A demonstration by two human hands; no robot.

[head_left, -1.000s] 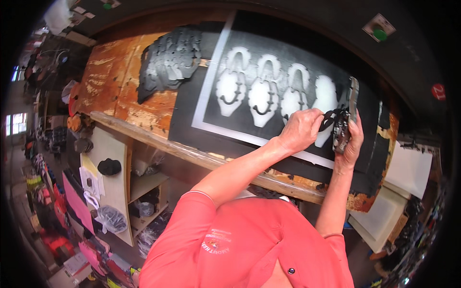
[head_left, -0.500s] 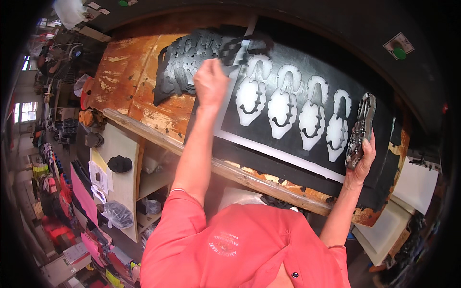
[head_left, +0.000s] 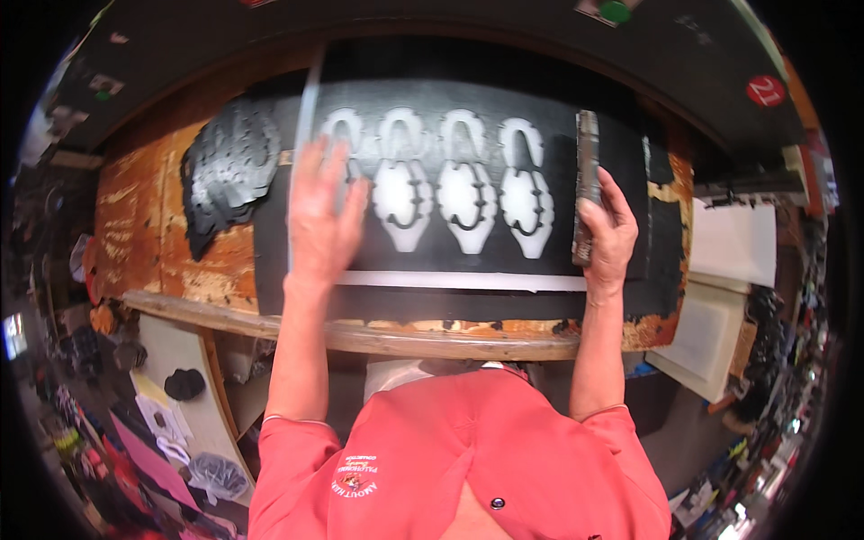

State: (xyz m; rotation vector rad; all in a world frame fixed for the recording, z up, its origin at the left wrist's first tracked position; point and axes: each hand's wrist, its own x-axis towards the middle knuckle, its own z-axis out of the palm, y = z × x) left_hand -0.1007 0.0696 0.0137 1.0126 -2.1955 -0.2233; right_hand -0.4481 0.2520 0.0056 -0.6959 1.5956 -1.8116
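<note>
My left hand (head_left: 319,211) is blurred, its fingers spread over the leftmost cut-out (head_left: 343,121) in a black sheet (head_left: 405,76). Nothing shows in that hand. White shows through several shoe-upper-shaped cut-outs (head_left: 468,207) in a row, with dark curved strips left inside the outlines. In my right hand (head_left: 609,234) is a metal cutting die (head_left: 587,171), held on edge at the right of the row. My thumb presses its near side and the fingers wrap round behind. A heap of cut black pieces (head_left: 232,162) lies left of the sheet.
The worn wooden table (head_left: 135,216) has a raised front rail (head_left: 396,340). Along the far side runs a dark machine beam (head_left: 450,20). White sheets (head_left: 733,243) lean at the right end. Below left are a pale cabinet panel (head_left: 184,346) and a plastic bag (head_left: 219,477).
The view has swung round. My left hand has moved from beside the black heap to the leftmost cut-out, and its fingers have opened. My right hand keeps hold of the cutting die.
</note>
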